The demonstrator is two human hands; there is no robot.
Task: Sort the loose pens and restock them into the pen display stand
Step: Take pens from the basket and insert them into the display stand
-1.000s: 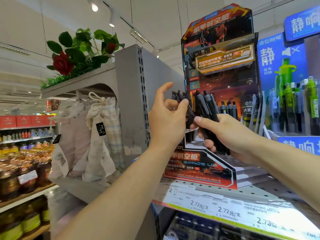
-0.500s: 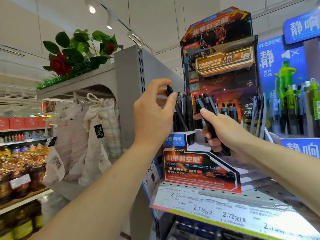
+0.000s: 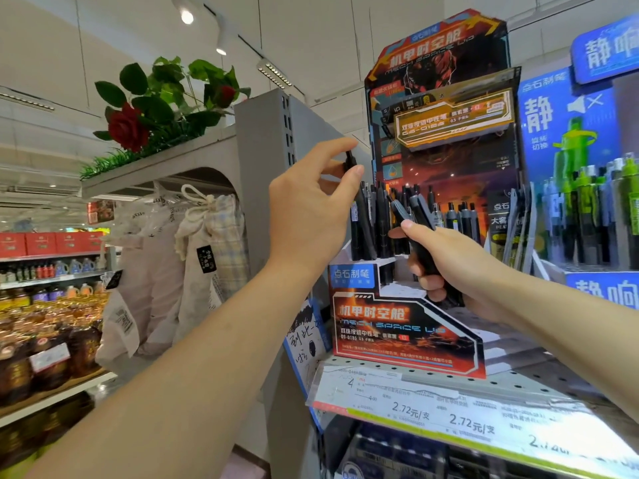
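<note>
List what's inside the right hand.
The right hand grips a bundle of black pens; their clip ends stick out above the thumb. The fingers cover the barrels, so the count can't be told.

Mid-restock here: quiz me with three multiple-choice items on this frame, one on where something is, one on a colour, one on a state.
1. Where is the single pen that the left hand pinches?
A. At the left end of the pen display stand, tip down among the pens standing there
B. Flat on the shelf edge by the price labels
C. In the blue display on the right

2. What colour are the pens in the bundle held by the right hand?
A. Green
B. Black and dark grey
C. Red

3. What is the right hand doing?
A. Hanging open and idle
B. Pressing flat on the shelf
C. Gripping several pens in a fist

Answers: 1 A, the pen slants down into the left slots; 2 B, the barrels look black with grey tops; 3 C, the fingers curl round the bundle.
</note>
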